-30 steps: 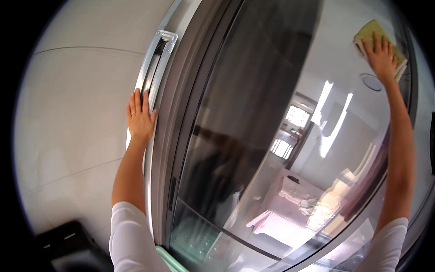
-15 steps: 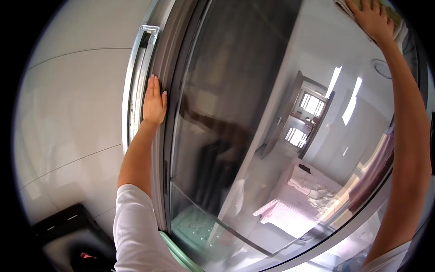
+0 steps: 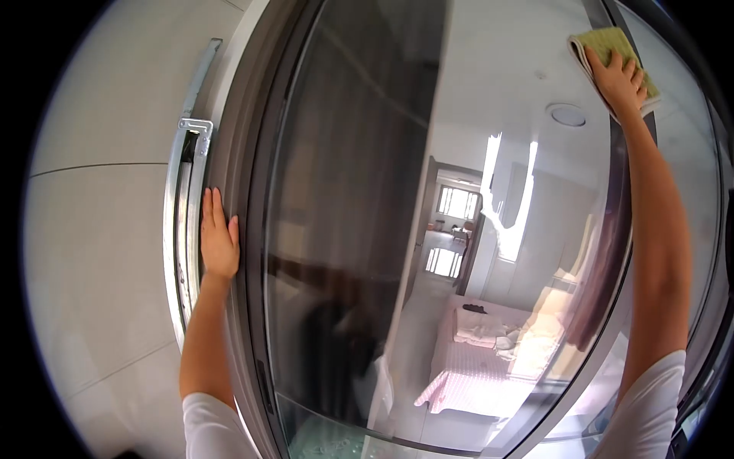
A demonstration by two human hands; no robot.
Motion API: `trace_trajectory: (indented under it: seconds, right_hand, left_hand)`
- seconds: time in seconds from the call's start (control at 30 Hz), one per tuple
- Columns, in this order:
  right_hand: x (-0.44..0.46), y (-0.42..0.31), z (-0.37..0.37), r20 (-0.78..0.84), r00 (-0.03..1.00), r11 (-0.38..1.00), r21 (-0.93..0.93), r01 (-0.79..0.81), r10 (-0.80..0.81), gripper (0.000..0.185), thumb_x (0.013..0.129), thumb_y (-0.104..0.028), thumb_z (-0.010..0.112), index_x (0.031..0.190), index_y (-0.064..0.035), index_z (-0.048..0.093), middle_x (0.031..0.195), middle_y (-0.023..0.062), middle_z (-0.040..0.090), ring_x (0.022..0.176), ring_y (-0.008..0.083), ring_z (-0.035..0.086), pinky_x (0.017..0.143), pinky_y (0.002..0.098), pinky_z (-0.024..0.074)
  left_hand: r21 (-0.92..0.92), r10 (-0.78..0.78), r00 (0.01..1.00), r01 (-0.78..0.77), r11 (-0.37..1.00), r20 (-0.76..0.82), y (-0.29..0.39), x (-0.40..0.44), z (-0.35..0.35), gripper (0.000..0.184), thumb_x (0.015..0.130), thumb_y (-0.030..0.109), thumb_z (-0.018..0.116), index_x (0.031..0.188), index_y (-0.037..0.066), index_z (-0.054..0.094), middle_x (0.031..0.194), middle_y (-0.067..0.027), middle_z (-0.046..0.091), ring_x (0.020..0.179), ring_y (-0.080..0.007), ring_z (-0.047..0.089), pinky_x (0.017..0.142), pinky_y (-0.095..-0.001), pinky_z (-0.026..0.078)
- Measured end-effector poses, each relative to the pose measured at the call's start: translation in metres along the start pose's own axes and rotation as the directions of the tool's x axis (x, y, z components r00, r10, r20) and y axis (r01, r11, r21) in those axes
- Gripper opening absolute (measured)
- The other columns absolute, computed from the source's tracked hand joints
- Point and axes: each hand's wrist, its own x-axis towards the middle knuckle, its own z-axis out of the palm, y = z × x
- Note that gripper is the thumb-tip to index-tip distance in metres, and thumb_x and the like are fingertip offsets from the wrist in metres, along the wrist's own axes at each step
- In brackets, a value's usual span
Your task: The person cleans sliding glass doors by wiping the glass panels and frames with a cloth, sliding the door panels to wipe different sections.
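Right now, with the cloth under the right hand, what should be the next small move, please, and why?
I would probably slide the right hand and cloth a little downward, keeping the palm flat: the cloth sits high, across the dark right-hand frame, and the glass extends well below it. The left hand rests flat on the brown frame, perhaps giving support.

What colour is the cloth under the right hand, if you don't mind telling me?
The cloth is yellowish green with a paler edge, seen in the head view.

No readable text, no legible labels, brands, numbers, signs
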Motion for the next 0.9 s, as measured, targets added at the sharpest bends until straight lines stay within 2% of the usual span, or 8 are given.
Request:
trace_trajectory:
  seconds: [0.1, 0.23, 0.47, 0.53, 0.57, 0.63, 0.73, 0.9]
  right_hand:
    - [0.001, -0.029, 0.0, 0.075, 0.991, 0.994, 0.019, -0.111, 0.11, 0.083, 0.077, -0.071, 0.03, 0.14, -0.0182, 0.025, 0.146, 0.019, 0.016, 0.135, 0.0394, 0.008, 0.104, 0.0552, 0.0056]
    - [0.005, -0.107, 0.009, 0.084, 0.995, 0.999, 0.0, -0.046, 0.046, 0.078, 0.079, -0.068, 0.027, 0.141, -0.0196, 0.025, 0.147, 0.0176, 0.014, 0.135, 0.039, 0.009, 0.104, 0.0557, 0.0067]
    - [-0.041, -0.299, 0.006, 0.05, 0.93, 0.927, 0.116, 0.356, -0.363, 0.08, 0.079, -0.071, 0.027, 0.142, -0.0209, 0.023, 0.148, 0.0116, 0.014, 0.136, 0.0346, 0.009, 0.107, 0.0529, 0.0052]
    - [-0.078, -0.349, -0.016, 0.048, 0.845, 0.836, 0.188, 0.516, -0.532, 0.079, 0.079, -0.069, 0.03, 0.141, -0.0205, 0.024, 0.148, 0.0109, 0.016, 0.137, 0.0326, 0.01, 0.108, 0.0497, 0.0061]
    - [-0.105, -0.385, -0.017, 0.075, 0.698, 0.697, 0.195, 0.69, -0.712, 0.077, 0.079, -0.068, 0.031, 0.141, -0.0206, 0.026, 0.148, 0.0106, 0.017, 0.137, 0.0325, 0.01, 0.109, 0.0478, 0.0068]
    - [-0.11, -0.387, -0.016, 0.042, 0.675, 0.647, 0.331, 0.687, -0.737, 0.076, 0.078, -0.068, 0.034, 0.139, -0.0228, 0.03, 0.148, 0.0113, 0.018, 0.137, 0.0318, 0.011, 0.109, 0.0466, 0.0062]
    - [-0.07, -0.353, -0.011, 0.054, 0.706, 0.685, 0.306, 0.662, -0.706, 0.078, 0.077, -0.07, 0.034, 0.139, -0.0246, 0.03, 0.147, 0.0107, 0.019, 0.136, 0.0325, 0.012, 0.109, 0.0469, 0.0061]
    - [0.031, -0.218, 0.009, 0.027, 0.893, 0.888, 0.13, 0.442, -0.449, 0.081, 0.077, -0.073, 0.03, 0.14, -0.0228, 0.029, 0.144, 0.0138, 0.025, 0.133, 0.0338, 0.021, 0.108, 0.0463, 0.0136]
  left_hand:
    - [-0.017, 0.032, 0.999, -0.033, 0.999, -0.03, -0.005, -0.001, 0.003, 0.058, 0.087, 0.014, 0.049, 0.139, 0.004, 0.025, 0.141, -0.0197, 0.027, 0.128, -0.0353, 0.031, 0.104, -0.0389, 0.027]
    - [-0.045, 0.008, 1.0, -0.007, 0.999, 0.007, -0.011, -0.003, 0.005, 0.058, 0.087, 0.015, 0.049, 0.139, 0.003, 0.025, 0.142, -0.0187, 0.025, 0.129, -0.0343, 0.028, 0.105, -0.0406, 0.025]
    - [-0.085, 0.005, 1.0, -0.004, 0.996, 0.013, -0.009, 0.0, -0.002, 0.057, 0.086, 0.008, 0.049, 0.138, 0.002, 0.026, 0.142, -0.0198, 0.026, 0.129, -0.0353, 0.029, 0.105, -0.0384, 0.026]
    - [-0.077, 0.021, 1.0, -0.021, 0.997, 0.001, -0.008, 0.0, -0.004, 0.056, 0.086, 0.007, 0.049, 0.137, 0.001, 0.028, 0.142, -0.0201, 0.027, 0.128, -0.0358, 0.03, 0.105, -0.0384, 0.027]
    - [-0.077, -0.015, 1.0, 0.016, 0.997, 0.016, -0.01, -0.001, 0.0, 0.058, 0.085, 0.01, 0.052, 0.137, 0.002, 0.029, 0.142, -0.0195, 0.027, 0.128, -0.0351, 0.03, 0.104, -0.0396, 0.028]
    - [-0.083, -0.015, 1.0, 0.017, 0.996, 0.02, -0.006, 0.001, -0.004, 0.057, 0.084, 0.008, 0.052, 0.136, 0.001, 0.029, 0.142, -0.0196, 0.027, 0.129, -0.0349, 0.03, 0.104, -0.0391, 0.028]
    - [-0.068, -0.014, 0.999, 0.017, 0.998, 0.033, -0.003, 0.002, -0.006, 0.057, 0.084, 0.005, 0.05, 0.136, 0.0, 0.029, 0.142, -0.0199, 0.026, 0.129, -0.035, 0.029, 0.105, -0.0383, 0.027]
    - [-0.071, -0.023, 0.998, 0.027, 0.997, 0.061, -0.003, 0.001, -0.004, 0.056, 0.085, 0.005, 0.047, 0.138, 0.0, 0.026, 0.144, -0.0191, 0.023, 0.131, -0.0346, 0.025, 0.107, -0.0388, 0.023]
